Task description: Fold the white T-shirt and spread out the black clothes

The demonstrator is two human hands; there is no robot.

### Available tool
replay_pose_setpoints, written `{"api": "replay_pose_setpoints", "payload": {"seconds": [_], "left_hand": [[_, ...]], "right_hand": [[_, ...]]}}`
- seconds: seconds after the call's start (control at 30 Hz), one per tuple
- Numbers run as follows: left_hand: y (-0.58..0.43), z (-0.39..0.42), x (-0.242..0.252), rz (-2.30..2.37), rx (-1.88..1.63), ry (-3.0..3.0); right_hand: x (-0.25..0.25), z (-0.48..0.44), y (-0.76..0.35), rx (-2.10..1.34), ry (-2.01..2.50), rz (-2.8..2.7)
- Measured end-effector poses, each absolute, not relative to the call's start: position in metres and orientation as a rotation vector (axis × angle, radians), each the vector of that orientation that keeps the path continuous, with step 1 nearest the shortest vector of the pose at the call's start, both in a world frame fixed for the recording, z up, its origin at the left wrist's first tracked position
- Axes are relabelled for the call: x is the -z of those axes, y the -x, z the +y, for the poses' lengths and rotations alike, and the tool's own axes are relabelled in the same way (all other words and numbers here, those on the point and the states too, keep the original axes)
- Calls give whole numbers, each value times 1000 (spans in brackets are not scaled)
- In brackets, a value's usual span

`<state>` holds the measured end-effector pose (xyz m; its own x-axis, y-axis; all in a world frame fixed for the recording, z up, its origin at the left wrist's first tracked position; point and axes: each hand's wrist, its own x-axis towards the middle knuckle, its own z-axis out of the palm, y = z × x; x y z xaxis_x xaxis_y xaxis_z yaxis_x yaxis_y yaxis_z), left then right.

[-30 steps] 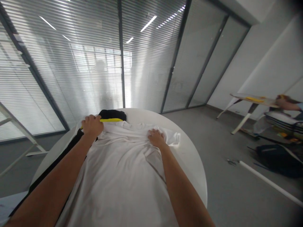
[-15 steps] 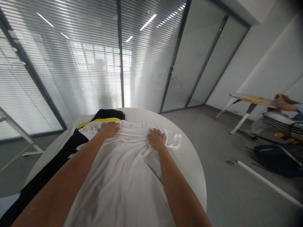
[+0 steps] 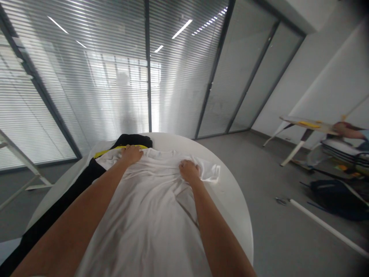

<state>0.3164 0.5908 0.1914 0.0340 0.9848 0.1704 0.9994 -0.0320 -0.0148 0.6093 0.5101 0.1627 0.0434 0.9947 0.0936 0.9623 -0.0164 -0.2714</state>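
Note:
A white T-shirt lies spread on a round white table, its neckline at the far side and its body wrinkled toward me. At its left shoulder, my left hand is closed on the cloth with the fingers bent. My right hand has its fingers curled into the fabric near the other shoulder, beside the right sleeve. Both fingertips are partly hidden. Black clothing with a yellow band lies under and left of the shirt.
Blinds behind a glass partition stand beyond the table. On the right, a person's arm rests by another table. A dark bag, a white pole and a white frame are on the floor.
My fingers have drawn in from lying spread on the T-shirt to bending into its cloth. The left hand has shifted slightly away from me. The shirt stays nearly in place.

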Motion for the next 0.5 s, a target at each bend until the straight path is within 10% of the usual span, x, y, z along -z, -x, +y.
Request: {"api": "replay_pose_setpoints", "payload": {"seconds": [0.5], "left_hand": [[-326,623,-219,-2195,584,1987]], "right_hand": [[-159,517,-612,-198,2135,-2047]]}}
